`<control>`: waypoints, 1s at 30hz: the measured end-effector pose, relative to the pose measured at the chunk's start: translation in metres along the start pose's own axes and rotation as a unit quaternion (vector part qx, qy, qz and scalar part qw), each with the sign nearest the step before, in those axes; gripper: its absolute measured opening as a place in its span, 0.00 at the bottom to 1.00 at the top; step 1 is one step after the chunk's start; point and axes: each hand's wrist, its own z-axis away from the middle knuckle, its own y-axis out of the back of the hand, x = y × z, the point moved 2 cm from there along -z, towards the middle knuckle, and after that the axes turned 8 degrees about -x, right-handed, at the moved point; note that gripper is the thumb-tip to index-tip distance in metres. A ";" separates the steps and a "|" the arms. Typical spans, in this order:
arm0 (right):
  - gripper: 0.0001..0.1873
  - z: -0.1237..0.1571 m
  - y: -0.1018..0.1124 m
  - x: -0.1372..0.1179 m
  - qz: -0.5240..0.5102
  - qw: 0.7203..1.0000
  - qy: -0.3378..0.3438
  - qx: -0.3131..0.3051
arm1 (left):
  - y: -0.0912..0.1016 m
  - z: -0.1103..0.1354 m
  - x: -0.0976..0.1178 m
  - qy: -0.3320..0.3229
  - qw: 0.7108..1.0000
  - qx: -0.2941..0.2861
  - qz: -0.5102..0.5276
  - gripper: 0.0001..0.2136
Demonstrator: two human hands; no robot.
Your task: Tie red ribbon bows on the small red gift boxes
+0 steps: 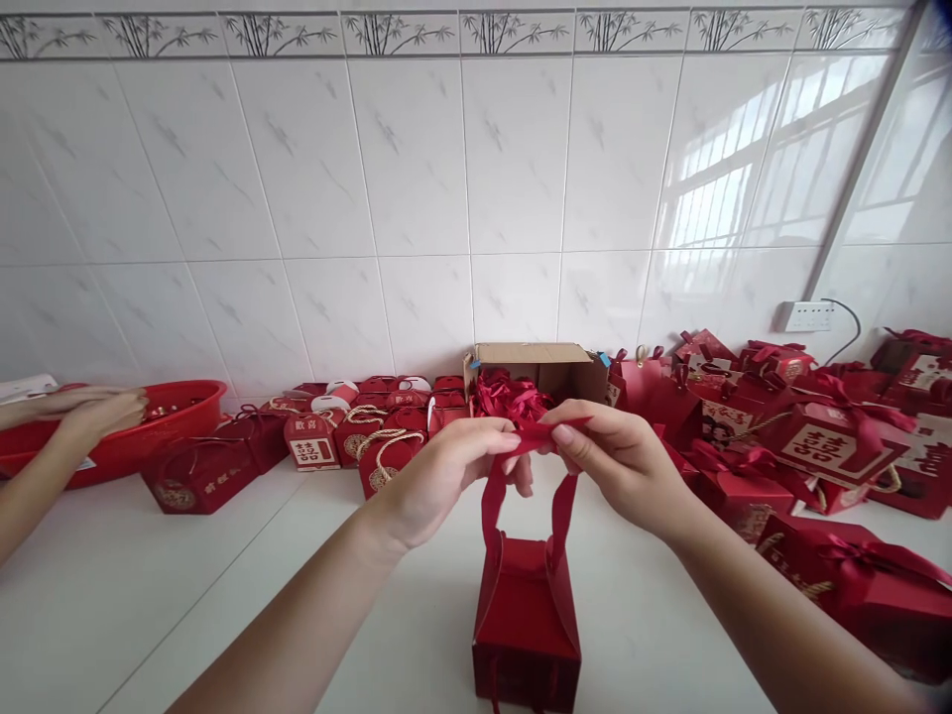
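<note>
A small red gift box (527, 605) stands on the white table in front of me. A red ribbon (491, 511) runs up from both sides of its top. My left hand (461, 461) pinches the ribbon between thumb and fingers, above and a little left of the box. Opposite it, my right hand (614, 451) grips the same ribbon with thumb and forefinger. The ribbon's two sides meet between my hands, where the fingers partly hide it. Neither hand touches the box itself.
Behind my hands, an open cardboard carton (535, 353) holds red ribbons. Red gift boxes (844, 441) crowd the right side, and more boxes (312, 441) line the wall at left. Another person's hands (104, 412) reach into a red basin (189, 402) at far left.
</note>
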 end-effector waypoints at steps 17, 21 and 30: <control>0.16 0.004 0.008 0.006 0.447 0.871 0.198 -0.052 | 0.005 0.006 -0.002 0.070 0.995 -0.005 0.077 0.14; 0.15 0.007 0.004 0.007 0.380 0.911 0.160 0.003 | 0.000 0.011 -0.001 0.028 0.997 0.014 -0.064 0.10; 0.08 0.100 0.008 0.022 0.236 0.928 -0.126 0.261 | 0.026 0.078 -0.041 -0.007 0.933 0.355 -0.051 0.15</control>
